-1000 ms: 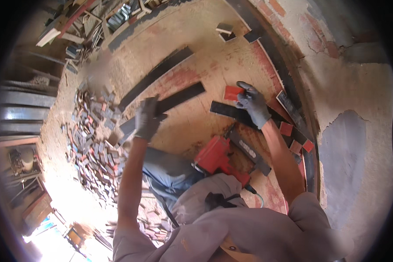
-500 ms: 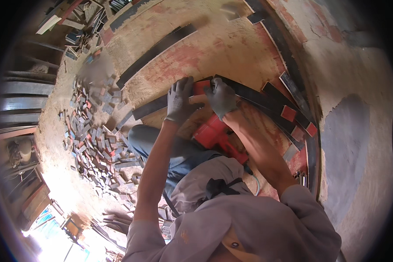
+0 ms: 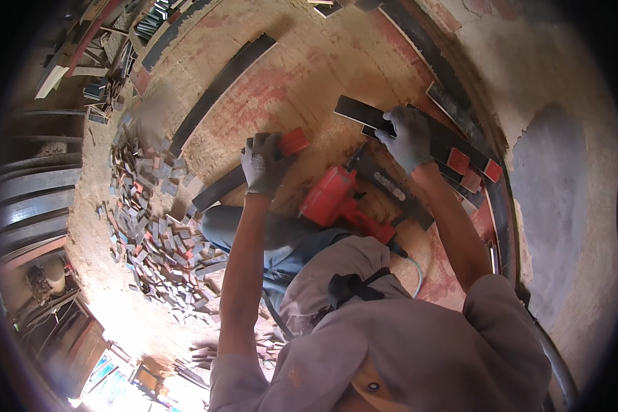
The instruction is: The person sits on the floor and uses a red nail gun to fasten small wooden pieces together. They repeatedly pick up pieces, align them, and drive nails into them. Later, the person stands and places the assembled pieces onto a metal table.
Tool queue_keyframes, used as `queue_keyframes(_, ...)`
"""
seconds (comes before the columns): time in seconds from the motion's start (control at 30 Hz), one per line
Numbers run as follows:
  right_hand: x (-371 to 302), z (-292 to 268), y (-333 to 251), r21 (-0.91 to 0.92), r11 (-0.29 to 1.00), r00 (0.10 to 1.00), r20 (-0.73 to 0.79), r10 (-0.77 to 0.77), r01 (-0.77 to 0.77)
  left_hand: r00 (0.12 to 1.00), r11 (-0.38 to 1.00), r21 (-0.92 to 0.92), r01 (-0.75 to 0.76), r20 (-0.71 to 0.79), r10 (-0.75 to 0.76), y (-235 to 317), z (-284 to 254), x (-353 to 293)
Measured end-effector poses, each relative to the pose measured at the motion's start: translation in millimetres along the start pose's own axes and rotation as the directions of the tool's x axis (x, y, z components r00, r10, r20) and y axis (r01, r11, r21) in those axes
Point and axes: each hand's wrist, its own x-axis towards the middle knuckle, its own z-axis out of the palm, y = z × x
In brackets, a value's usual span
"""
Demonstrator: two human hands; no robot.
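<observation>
My gloved left hand (image 3: 259,165) is closed around a dark wooden strip (image 3: 220,189), near its upper end. A red wooden block (image 3: 294,141) sits at that end, beyond my fingers. Farther right, my gloved right hand (image 3: 406,139) grips a dark board (image 3: 358,110) with fingers and thumb at its edges. Two small red blocks (image 3: 458,161) lie near the lower end of this board. Between my forearms rests a red nail gun (image 3: 329,197) with a dark magazine (image 3: 391,187) and a thin pale hose. My palms are hidden.
Many small wood offcuts (image 3: 154,220) are heaped on the floor at left. A long dark strip (image 3: 223,89) lies farther ahead. More dark strips run along the wall (image 3: 549,226) at right. Stacked boards (image 3: 34,185) stand at the far left.
My hands have moved apart. The right one has shifted right with its board, and the left one has drawn slightly left with the strip and red block. More of the nail gun shows.
</observation>
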Motion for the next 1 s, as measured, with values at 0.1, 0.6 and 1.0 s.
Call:
queue_keyframes(0.1,-8,-24,-49,0.021,0.994,0.983,-0.152,-0.103,0.107,1.0,0.998,0.055,-0.007,-0.021,0.009,-6,-3,-3)
queue_keyframes(0.6,-155,41,-149,0.067,0.785,0.656,0.595,0.464,-0.615,0.999,0.998,0.058,-0.038,-0.018,0.039,1,5,5)
queue_keyframes(1.0,-113,-57,-123,0.256,0.849,0.754,0.617,0.224,-0.462,0.993,0.993,0.024,-0.114,0.016,0.114,-4,1,13)
